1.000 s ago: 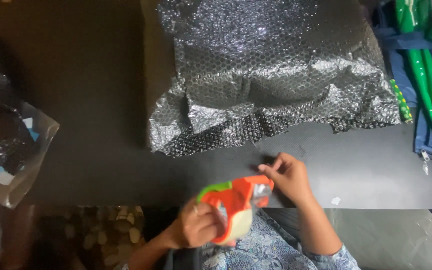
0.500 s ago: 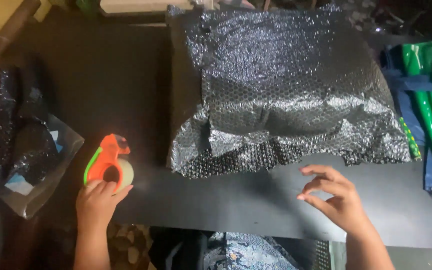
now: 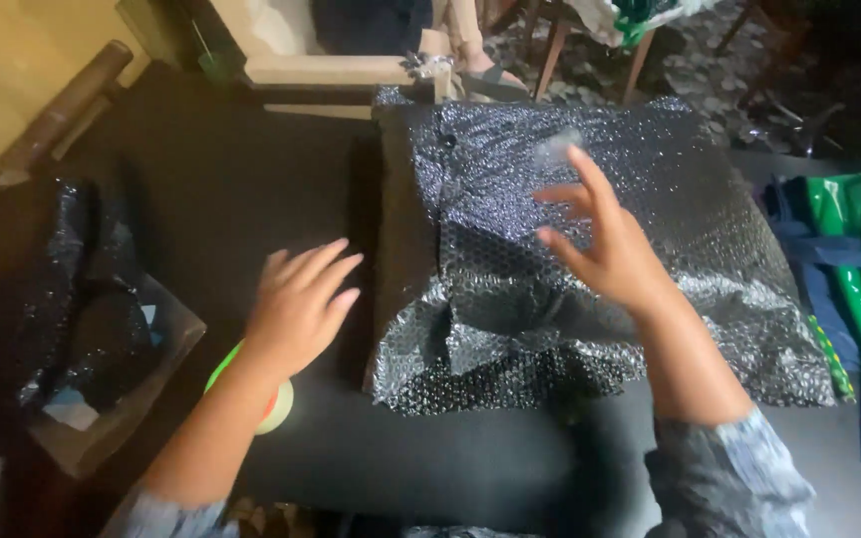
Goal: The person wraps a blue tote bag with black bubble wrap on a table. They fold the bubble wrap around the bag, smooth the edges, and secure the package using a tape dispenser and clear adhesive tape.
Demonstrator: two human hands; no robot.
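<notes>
Now, at the far left of the frame a clear plastic bag (image 3: 102,399) of dark items sits on the black desk (image 3: 211,189). Just right of it, your left hand (image 3: 296,309) hovers flat and open, fingers spread, holding nothing; under your wrist lies the tape dispenser (image 3: 273,406), only its green and pale edge showing. At centre lies the parcel wrapped in silvery-black bubble wrap (image 3: 590,269), bulky and crinkled, its near flap bunched and loose at the lower edge. Your right hand (image 3: 605,244) is raised above it, fingers fanned, gripping nothing. At the far right, green and blue folded plastic sheets (image 3: 849,269) lie beside the parcel. As a judgement: that loose flap could spring open if pressed unevenly, and your left forearm could knock the dispenser off the near edge of the desk.
</notes>
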